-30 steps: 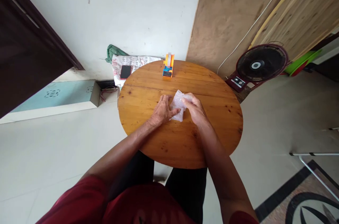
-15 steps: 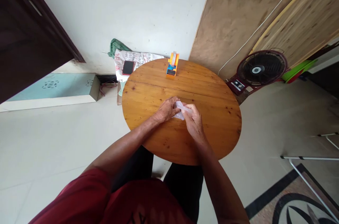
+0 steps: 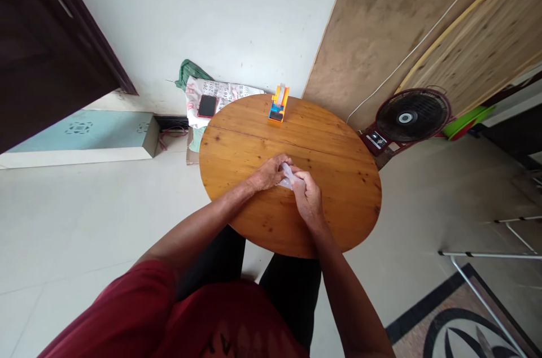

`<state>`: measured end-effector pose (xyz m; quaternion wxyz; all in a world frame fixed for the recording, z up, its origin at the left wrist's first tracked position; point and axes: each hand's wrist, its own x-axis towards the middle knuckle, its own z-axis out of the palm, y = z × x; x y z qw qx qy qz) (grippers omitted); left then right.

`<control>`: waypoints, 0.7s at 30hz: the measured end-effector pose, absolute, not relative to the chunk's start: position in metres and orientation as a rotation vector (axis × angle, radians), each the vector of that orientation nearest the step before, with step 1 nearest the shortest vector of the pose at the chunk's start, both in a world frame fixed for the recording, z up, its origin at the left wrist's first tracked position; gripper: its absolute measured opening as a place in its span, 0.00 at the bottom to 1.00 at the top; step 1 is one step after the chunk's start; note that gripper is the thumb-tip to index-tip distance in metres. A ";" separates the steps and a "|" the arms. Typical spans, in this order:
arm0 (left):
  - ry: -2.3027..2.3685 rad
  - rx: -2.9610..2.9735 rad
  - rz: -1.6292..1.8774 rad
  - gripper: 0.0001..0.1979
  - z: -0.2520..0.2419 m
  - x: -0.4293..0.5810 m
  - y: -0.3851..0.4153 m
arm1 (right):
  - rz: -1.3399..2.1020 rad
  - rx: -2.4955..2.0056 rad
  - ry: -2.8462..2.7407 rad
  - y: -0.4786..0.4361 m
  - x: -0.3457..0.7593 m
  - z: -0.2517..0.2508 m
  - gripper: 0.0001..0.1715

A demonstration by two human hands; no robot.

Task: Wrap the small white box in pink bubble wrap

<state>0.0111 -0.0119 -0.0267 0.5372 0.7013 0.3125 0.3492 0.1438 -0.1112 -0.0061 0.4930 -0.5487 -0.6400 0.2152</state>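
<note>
Both my hands meet over the middle of a round wooden table [image 3: 339,177]. Between them is a small clear plastic bag [image 3: 287,176], folded or bunched up so only a thin strip shows. My left hand [image 3: 268,173] curls its fingers over the bag's left end. My right hand [image 3: 307,196] pinches the bag's right end with closed fingers. An orange and blue tape dispenser [image 3: 278,104] stands at the table's far edge, well away from both hands.
A printed white sack with a dark phone [image 3: 207,105] on it lies on the floor behind the table. A floor fan [image 3: 407,118] stands to the right. Wooden boards [image 3: 423,13] lean on the wall. A metal rack leg [image 3: 483,256] is at the lower right.
The bag lay spread flat under my hands a second ago; now it is gathered into a narrow bundle between closed fingers. My hands have drawn closer together.
</note>
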 end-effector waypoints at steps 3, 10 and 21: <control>0.674 1.623 0.741 0.16 -0.025 0.004 -0.009 | 0.419 -1.348 -1.643 -0.114 0.144 -0.009 0.09; 0.575 2.060 0.405 0.36 0.003 -0.037 -0.006 | 0.275 -1.320 -1.814 -0.114 0.147 -0.011 0.11; 0.786 2.533 0.537 0.41 -0.027 -0.034 -0.039 | 0.094 -1.460 -2.162 -0.138 0.158 -0.020 0.31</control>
